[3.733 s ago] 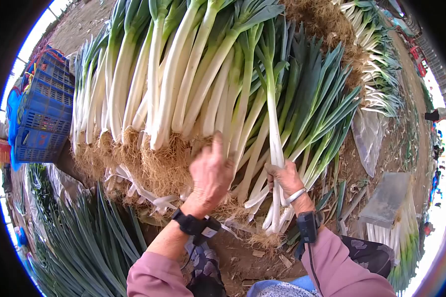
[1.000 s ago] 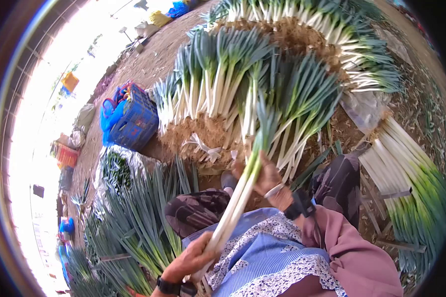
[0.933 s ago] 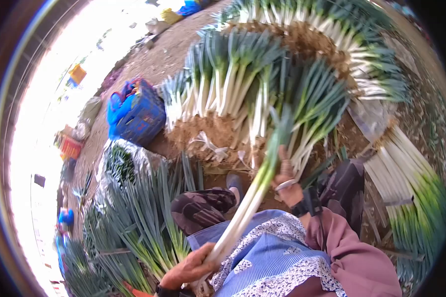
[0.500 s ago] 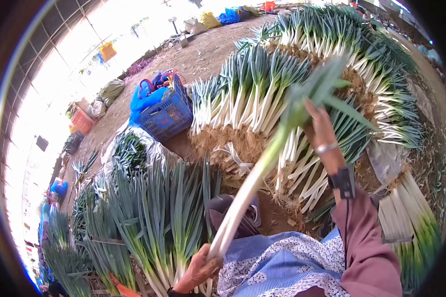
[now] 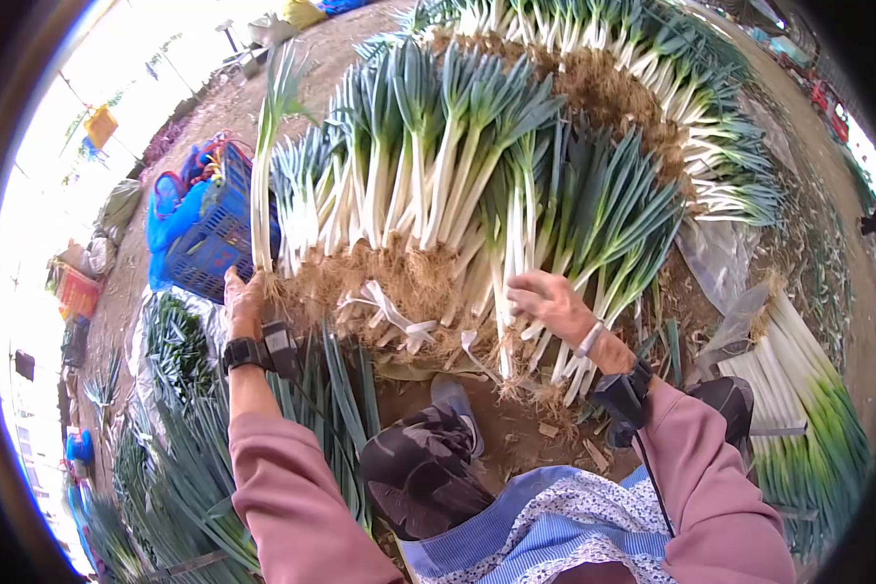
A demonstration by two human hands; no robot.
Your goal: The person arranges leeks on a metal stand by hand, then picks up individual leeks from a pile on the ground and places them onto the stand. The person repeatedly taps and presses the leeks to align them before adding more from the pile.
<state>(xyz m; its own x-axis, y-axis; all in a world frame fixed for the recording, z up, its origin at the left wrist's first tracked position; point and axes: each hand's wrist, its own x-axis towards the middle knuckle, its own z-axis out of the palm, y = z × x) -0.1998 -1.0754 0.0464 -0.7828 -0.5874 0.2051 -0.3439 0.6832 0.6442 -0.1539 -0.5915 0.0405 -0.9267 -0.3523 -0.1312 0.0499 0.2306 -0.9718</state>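
Leek heap [image 5: 419, 185]: across the middle, roots near, leaves far. Blue crate [image 5: 204, 248]: left of the heap. End leeks [image 5: 261, 185]: heap's left edge, beside the crate, leaves far. My left hand [image 5: 244, 304]: at their roots; whether clamped, I cannot tell. My right hand [image 5: 555, 310]: fingers bent over white stalks [image 5: 506, 336], right of centre; grip unclear.

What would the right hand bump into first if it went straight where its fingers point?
The right hand would probably meet the long white leek stalks just left of it; depth is unclear, so they might be touching.
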